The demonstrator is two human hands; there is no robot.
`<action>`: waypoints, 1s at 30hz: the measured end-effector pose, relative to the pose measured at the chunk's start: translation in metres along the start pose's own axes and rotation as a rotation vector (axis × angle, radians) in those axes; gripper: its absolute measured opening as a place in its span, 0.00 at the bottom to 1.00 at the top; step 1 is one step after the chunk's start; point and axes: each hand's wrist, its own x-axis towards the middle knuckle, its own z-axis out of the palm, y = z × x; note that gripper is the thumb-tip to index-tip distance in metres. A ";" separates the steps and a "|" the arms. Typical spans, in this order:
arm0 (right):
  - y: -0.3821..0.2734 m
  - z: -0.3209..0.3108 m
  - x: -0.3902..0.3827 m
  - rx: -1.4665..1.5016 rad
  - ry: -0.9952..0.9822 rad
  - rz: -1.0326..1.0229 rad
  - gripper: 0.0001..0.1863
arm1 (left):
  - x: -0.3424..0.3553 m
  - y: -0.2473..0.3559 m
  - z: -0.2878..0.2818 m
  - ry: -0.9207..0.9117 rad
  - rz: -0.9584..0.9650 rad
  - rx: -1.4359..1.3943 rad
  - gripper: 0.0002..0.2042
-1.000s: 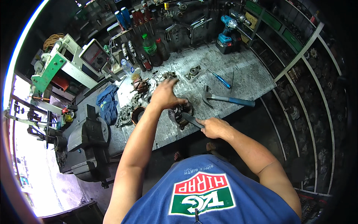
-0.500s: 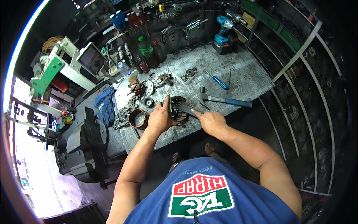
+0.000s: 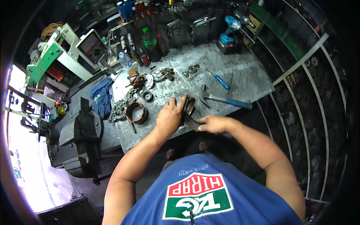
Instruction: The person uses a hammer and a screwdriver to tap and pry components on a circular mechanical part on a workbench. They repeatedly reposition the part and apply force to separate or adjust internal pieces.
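My left hand (image 3: 168, 116) is closed round a dark round metal housing (image 3: 190, 106) near the bench's front edge, tilted on its side. My right hand (image 3: 213, 124) grips a dark flat bar tool (image 3: 193, 122), whose far end meets the housing and is partly hidden there. Left of them lie a copper-wound ring (image 3: 144, 114), a small dark pulley-like ring (image 3: 147, 96) and a cast end cover (image 3: 118, 110). Just behind my right hand rests a hammer (image 3: 234, 102) with a blue grip, and beyond it a blue screwdriver (image 3: 219, 78).
The metal bench (image 3: 255, 71) carries loose parts (image 3: 138, 78), a small clear tray of pieces (image 3: 191, 71), bottles (image 3: 149, 41) and a cordless drill (image 3: 228, 37) at the back. A large vise (image 3: 80, 135) and blue cloth (image 3: 101, 99) are at left; shelving (image 3: 307, 105) stands at right.
My left hand has come down from over the parts onto the housing, which has shifted right and turned further on its side. My right hand and the bar tool have moved slightly rightward with it.
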 end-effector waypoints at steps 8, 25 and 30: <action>-0.007 0.011 -0.020 0.318 -0.085 0.070 0.35 | -0.009 0.004 0.016 0.058 0.032 -0.021 0.49; 0.024 0.042 0.005 -0.282 0.315 0.035 0.35 | -0.031 -0.038 0.090 0.485 -0.166 -0.350 0.46; 0.012 0.060 0.025 -0.371 0.296 0.071 0.35 | -0.044 -0.025 0.133 0.418 -0.178 -0.432 0.46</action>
